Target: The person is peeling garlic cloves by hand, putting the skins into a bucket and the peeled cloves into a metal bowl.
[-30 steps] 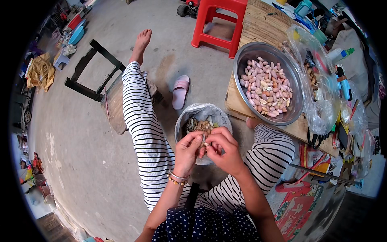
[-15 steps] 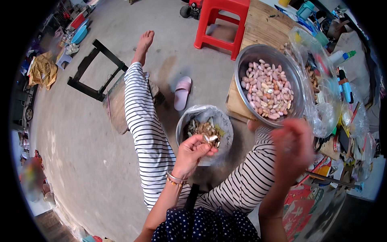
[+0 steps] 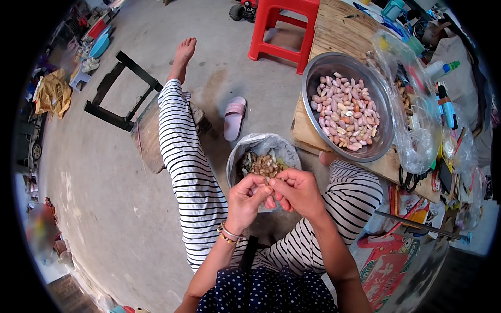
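Observation:
My left hand [image 3: 247,201] and my right hand [image 3: 295,192] meet fingertip to fingertip over a small bin lined with a plastic bag [image 3: 237,156]. Between the fingers of both hands sits a small peanut pod [image 3: 268,181]. Broken shells [image 3: 261,166] lie heaped inside the bin. A large metal bowl [image 3: 313,117] of shelled pink kernels [image 3: 344,112] rests on a wooden board [image 3: 389,166] to the right, beyond my right hand.
My striped-trousered legs stretch out on the concrete floor on either side of the bin. A pink slipper [image 3: 234,118], a red plastic stool [image 3: 282,26] and a black frame [image 3: 124,91] lie farther off. Clear plastic bags [image 3: 412,104] and bottles crowd the right side.
My right hand swung out to the right toward the metal bowl, then came back to meet my left hand over the bin. The left hand stayed over the bin.

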`<state>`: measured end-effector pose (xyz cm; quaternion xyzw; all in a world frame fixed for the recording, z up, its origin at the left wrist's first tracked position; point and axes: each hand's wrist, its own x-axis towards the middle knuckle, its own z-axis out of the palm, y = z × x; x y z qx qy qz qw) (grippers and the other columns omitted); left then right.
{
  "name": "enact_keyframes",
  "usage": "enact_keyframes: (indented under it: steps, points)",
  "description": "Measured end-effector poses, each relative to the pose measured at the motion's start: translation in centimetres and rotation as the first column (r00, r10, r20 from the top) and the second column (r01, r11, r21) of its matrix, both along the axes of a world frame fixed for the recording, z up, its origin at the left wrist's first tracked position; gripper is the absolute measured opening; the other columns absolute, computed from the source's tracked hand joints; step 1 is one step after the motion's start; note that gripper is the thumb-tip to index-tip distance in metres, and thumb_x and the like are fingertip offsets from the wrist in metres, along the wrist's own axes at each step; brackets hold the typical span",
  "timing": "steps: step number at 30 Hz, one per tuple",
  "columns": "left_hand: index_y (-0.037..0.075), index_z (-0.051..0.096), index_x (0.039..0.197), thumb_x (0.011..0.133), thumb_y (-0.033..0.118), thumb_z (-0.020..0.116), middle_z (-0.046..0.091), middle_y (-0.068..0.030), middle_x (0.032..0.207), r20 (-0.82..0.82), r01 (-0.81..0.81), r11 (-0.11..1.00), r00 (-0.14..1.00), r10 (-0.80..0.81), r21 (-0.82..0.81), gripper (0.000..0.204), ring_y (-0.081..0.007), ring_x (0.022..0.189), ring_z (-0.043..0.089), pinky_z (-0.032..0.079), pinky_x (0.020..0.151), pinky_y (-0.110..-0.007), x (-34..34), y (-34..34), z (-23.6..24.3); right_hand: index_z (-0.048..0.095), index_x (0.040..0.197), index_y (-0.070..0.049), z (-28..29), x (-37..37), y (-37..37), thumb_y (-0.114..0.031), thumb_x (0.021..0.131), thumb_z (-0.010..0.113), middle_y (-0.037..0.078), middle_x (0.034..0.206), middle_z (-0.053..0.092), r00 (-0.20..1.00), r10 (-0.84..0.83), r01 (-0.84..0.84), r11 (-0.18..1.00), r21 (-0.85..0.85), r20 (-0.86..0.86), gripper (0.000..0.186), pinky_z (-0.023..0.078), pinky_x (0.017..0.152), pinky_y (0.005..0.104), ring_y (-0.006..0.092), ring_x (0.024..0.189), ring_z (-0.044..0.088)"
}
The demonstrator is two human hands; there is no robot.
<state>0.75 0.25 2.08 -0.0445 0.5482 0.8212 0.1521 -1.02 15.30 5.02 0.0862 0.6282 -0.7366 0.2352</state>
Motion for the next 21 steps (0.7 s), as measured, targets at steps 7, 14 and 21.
enact_keyframes:
  steps: [7,14,21]
  points:
    - [0.002,0.054,0.091,0.09,0.008,0.054,0.059,-0.006,0.073,0.117,-0.011,0.978,0.993,-0.013,0.207,0.007,-0.0105,0.056,0.056,0.044,0.05,-0.02,0.2,-0.3,-0.6,0.056,0.079,0.001,-0.3,0.6,-0.2,-0.013,0.088,0.056,0.002,0.06,0.054,0.999,-0.018,0.021,0.996,-0.087,0.034,0.017,0.033,0.035,0.0187,0.0051,0.042,0.047]
    - [0.002,0.053,0.096,0.092,0.013,0.051,0.059,-0.0049,0.075,0.2,0.013,0.975,0.978,-0.058,0.22,0.011,-0.0105,0.058,0.056,0.045,0.053,-0.02,0.0,-0.4,-0.3,0.054,0.094,0.0,-0.5,1.4,-0.2,-0.009,0.09,0.053,0.002,0.068,0.055,0.993,-0.004,-0.008,0.994,-0.105,-0.114,0.011,0.039,0.048,0.0186,0.0041,0.057,0.05]
    - [0.0,0.053,0.098,0.092,0.011,0.05,0.059,-0.0044,0.075,0.185,0.116,0.964,0.969,-0.162,0.238,0.013,-0.0109,0.061,0.056,0.046,0.057,-0.021,0.1,-1.3,-0.5,0.05,0.103,-0.002,-0.7,2.6,-1.3,-0.008,0.088,0.056,0.004,0.072,0.057,0.964,-0.049,0.079,0.991,0.103,-0.263,0.018,0.043,0.053,0.0214,0.0066,0.061,0.054]
